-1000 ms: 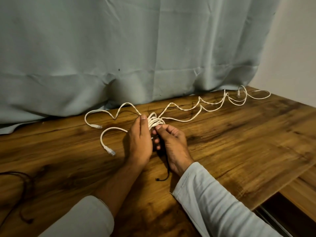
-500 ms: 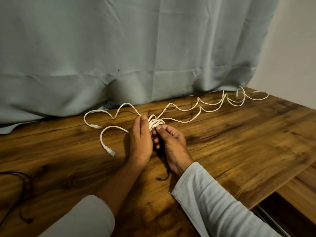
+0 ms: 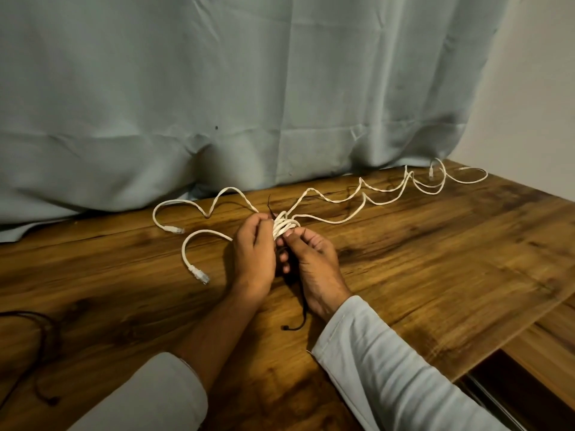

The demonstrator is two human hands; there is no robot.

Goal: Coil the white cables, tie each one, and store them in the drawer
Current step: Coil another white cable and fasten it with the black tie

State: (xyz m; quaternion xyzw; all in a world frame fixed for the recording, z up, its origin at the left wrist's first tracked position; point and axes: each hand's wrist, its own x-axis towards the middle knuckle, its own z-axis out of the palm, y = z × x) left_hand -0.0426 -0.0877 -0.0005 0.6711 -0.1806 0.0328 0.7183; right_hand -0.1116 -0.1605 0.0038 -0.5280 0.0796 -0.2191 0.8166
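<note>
In the middle of the frame both hands meet over a white cable (image 3: 284, 227), part of which is wound into a small tight coil standing on the wooden table (image 3: 435, 259). The left hand (image 3: 253, 259) has its fingers curled in against the coil's left side, their tips pinching a thin black string (image 3: 303, 315) where a short end of it sticks up just above the coil. The right hand (image 3: 314, 262) grips the coil from the right, thumb pressed on the front of the windings and the other fingers curled underneath. The string runs down between the two hands and trails toward the bottom of the frame, ending just left of the right sleeve (image 3: 389, 368).

Loose lengths of cable spread from the coil. Two loops reach left, each ending in a plug, one (image 3: 174, 229) nearer the curtain (image 3: 249, 88) and one (image 3: 199, 275) nearer the hands. More cable zigzags toward the upper right along the foot of the curtain, where a third plug (image 3: 432, 173) lies.

At the lower left edge a dark cord (image 3: 40, 337) lies on the table. At the lower right, below the table's edge, is a dark opening (image 3: 513, 387); I cannot tell whether it is the drawer.
</note>
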